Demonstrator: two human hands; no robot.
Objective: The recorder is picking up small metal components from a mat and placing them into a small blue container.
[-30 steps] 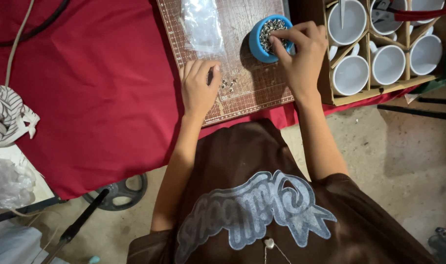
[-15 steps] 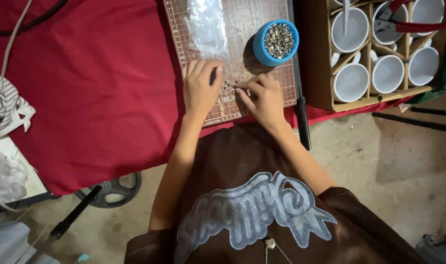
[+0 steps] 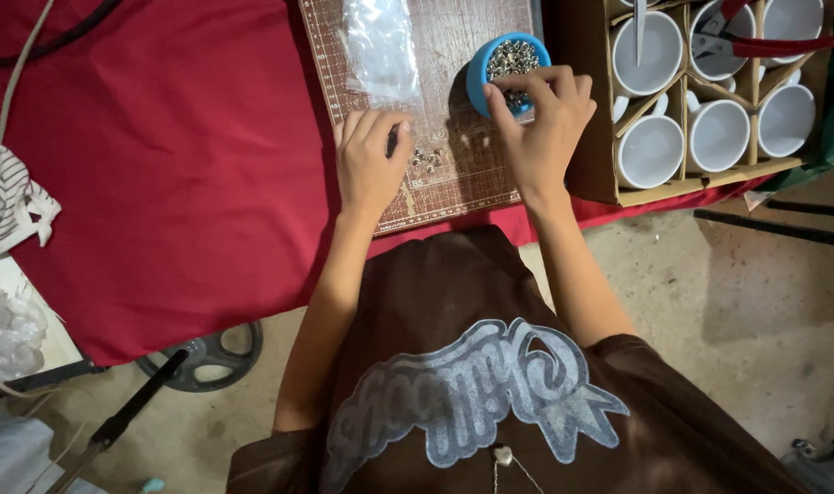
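The right hand (image 3: 538, 119) has been moved back from the loose beads (image 3: 428, 159) to the blue cup (image 3: 507, 71) at 1 o'clock, its grip closed over the beads inside. The left hand (image 3: 369, 163) is laid flat, fingers apart, on the mat (image 3: 454, 37).

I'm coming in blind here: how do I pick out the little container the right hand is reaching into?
Find the brown gridded cutting mat on the red tablecloth. At its far right edge, beside the cardboard box of white mugs, the right hand rests its fingertips on a small round cup. It is the only bright blue thing there, heaped with tiny silver metal pieces.
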